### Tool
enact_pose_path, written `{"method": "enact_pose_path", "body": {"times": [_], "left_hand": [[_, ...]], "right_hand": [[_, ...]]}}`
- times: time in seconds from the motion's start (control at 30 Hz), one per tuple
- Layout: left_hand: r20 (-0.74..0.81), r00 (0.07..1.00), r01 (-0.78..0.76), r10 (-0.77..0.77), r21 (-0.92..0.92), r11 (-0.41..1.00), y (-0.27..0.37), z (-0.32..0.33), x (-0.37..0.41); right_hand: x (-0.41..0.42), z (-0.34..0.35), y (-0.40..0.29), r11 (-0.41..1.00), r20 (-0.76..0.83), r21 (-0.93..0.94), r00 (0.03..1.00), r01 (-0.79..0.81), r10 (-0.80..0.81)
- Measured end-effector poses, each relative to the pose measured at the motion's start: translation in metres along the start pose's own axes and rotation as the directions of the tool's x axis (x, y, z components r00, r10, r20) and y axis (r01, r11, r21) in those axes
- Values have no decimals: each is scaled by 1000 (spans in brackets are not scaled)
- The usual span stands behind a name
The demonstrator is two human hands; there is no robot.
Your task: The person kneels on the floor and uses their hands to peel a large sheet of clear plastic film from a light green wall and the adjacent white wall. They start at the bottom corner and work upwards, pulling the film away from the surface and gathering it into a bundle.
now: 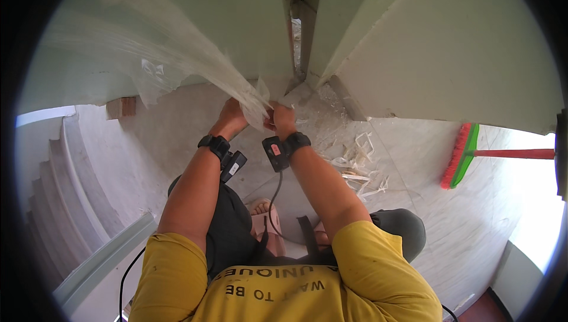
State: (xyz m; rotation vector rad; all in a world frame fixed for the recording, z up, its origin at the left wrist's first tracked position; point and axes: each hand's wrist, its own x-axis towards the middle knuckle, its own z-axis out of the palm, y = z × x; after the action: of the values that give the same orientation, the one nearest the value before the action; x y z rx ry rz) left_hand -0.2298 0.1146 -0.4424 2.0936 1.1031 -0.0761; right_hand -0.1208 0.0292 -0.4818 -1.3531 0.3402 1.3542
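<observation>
A sheet of clear plastic film (195, 56) stretches from the pale green panel (222, 11) at the upper left down to my hands, gathered into a narrow bunch at its lower end. My left hand (233, 118) is at the left side of that bunch; the film partly covers its fingers. Close beside it, my right hand (280, 118) has its fingers bent around the film's end. Both hands are low in front of the panel's bottom edge. Each wrist wears a black strap with a small black device, and a cable runs from the right one.
Torn strips of film and scraps (364, 162) lie on the tiled floor right of my hands. A red and green broom (461, 158) lies farther right. A brick (120, 108) sits under the left panel. Stairs (66, 189) descend at the left, beside a pale rail (106, 255).
</observation>
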Motion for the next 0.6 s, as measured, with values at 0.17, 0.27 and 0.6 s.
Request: {"method": "enact_pose_path", "body": {"times": [0.17, 0.27, 0.6], "left_hand": [[-141, 977, -187, 159, -216, 958, -44, 31, 16], [-64, 987, -157, 145, -296, 942, -62, 52, 23], [192, 971, -123, 139, -92, 988, -37, 10, 3]], "right_hand": [[-2, 3, 12, 999, 42, 21, 998, -49, 49], [-4, 0, 20, 999, 78, 26, 996, -48, 46], [-9, -3, 53, 981, 224, -8, 956, -195, 192]]}}
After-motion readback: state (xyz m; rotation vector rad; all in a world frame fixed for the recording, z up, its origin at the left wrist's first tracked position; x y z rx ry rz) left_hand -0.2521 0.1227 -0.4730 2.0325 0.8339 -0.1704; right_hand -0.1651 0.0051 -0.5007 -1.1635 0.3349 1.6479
